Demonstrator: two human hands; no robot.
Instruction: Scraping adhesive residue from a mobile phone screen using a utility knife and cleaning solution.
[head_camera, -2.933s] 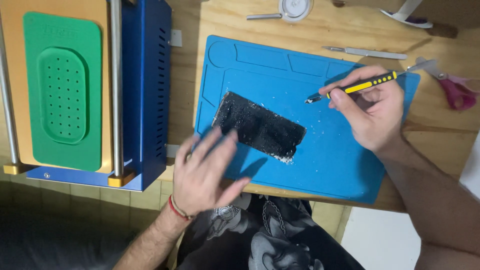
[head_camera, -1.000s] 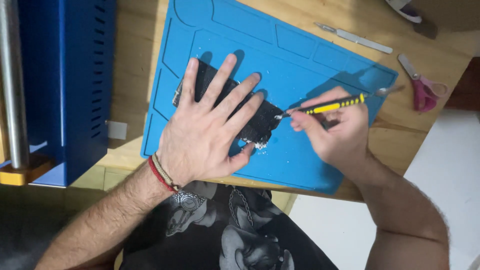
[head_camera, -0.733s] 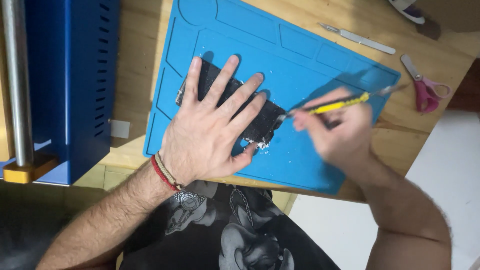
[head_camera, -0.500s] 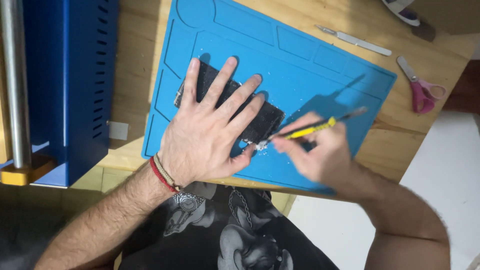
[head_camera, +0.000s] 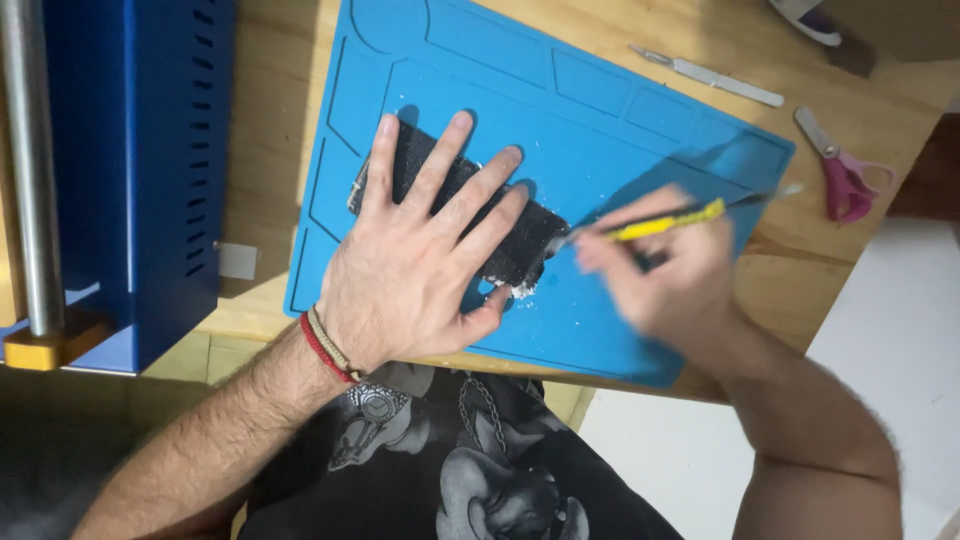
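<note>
A black cracked phone screen panel (head_camera: 520, 240) lies on a blue silicone work mat (head_camera: 600, 110). My left hand (head_camera: 420, 260) lies flat on the panel with fingers spread, pressing it down. My right hand (head_camera: 660, 270), blurred by motion, grips a thin yellow-handled scraping tool (head_camera: 665, 222) whose tip meets the panel's right end. White crumbs (head_camera: 520, 292) lie on the mat by the panel's near corner.
A blue metal machine (head_camera: 130, 170) with a steel post (head_camera: 30, 170) stands at the left on the wooden table (head_camera: 270, 130). A metal scalpel-like tool (head_camera: 720, 80) and pink-handled scissors (head_camera: 845, 170) lie beyond the mat at the right.
My left hand has moved onto the panel and stays pressed flat. My right hand brought the tool to the panel's right end and keeps shifting back and forth there.
</note>
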